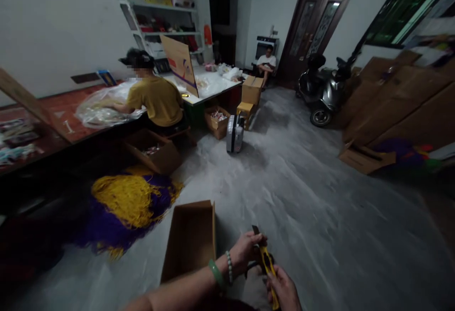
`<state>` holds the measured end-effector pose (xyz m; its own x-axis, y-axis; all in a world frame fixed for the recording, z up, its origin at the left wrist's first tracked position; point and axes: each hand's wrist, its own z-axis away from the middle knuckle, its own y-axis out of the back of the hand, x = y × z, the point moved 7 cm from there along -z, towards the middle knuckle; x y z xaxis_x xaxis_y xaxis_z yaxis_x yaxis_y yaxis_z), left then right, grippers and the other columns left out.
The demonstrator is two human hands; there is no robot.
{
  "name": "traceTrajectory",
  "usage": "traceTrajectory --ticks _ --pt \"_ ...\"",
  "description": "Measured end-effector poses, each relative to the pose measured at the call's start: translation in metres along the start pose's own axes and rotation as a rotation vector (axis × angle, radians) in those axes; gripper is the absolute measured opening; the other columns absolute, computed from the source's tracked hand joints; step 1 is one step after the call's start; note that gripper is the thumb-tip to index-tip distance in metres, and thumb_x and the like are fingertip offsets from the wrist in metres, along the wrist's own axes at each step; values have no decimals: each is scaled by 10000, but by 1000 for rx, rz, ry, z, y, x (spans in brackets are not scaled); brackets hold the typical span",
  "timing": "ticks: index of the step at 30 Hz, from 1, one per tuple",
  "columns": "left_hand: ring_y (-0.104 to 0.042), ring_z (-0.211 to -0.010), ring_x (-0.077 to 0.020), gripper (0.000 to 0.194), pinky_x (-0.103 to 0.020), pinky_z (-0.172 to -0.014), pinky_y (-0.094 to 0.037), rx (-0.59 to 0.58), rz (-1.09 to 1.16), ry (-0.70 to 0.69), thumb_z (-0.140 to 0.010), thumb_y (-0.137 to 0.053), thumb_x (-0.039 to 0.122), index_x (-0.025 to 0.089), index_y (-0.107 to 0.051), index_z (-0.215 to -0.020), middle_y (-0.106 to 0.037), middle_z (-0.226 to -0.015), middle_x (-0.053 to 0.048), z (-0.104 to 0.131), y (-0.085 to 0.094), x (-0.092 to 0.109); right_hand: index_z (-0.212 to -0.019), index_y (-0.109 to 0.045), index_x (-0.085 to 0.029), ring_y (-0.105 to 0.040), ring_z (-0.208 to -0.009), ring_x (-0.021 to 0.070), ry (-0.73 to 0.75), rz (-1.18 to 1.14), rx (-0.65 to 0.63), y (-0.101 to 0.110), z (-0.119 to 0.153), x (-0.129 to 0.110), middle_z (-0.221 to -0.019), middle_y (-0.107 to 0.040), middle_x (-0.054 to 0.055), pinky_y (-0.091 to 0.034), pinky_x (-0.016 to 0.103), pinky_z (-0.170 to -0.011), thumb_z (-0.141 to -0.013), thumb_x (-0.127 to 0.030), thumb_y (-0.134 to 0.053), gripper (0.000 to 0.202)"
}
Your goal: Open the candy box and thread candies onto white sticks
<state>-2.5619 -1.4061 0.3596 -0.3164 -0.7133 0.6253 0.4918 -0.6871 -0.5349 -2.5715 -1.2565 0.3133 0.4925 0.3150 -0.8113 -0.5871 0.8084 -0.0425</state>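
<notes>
1. So, the yellow cutter [267, 260] sits low in front of the wearer; I'd grip it firmly, skin clear of the dark tip [255, 230], likely the blade.
2. Right hand [284, 288] pinches its near end.
3. Left hand [245, 250] pinches close to the tip, forearm [188, 285] slanting in from lower left.
4. Open carton [192, 225] beside that forearm; seated co-worker [158, 100] well beyond.

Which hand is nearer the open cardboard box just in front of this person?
The left. The left hand is just right of the open cardboard box in the picture; the right hand is farther right and lower, gripping a yellow tool.
</notes>
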Motion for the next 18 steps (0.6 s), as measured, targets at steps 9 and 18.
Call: traceTrajectory --ticks 9,18 --pt "-556 -538 -124 589 -294 -581 -471 113 4 -115 -514 -834 574 130 -622 -840 -552 -624 14 -211 -73 101 -640 -487 -205 -440 -447 91 95 72 -154 96 -208 -161 -512 -461 -49 -356 213 -424 -557 -690 -678 528" --pt "-557 -573 -104 546 -247 -590 -429 250 157 -184 -565 -816 545 142 -605 -867 -566 -642 25 -343 -101 240 -669 -538 -194 -456 -463 93 128 240 -314 111 -366 -340 -536 -500 -50 -377 215 -443 -654 -670 -639 487"
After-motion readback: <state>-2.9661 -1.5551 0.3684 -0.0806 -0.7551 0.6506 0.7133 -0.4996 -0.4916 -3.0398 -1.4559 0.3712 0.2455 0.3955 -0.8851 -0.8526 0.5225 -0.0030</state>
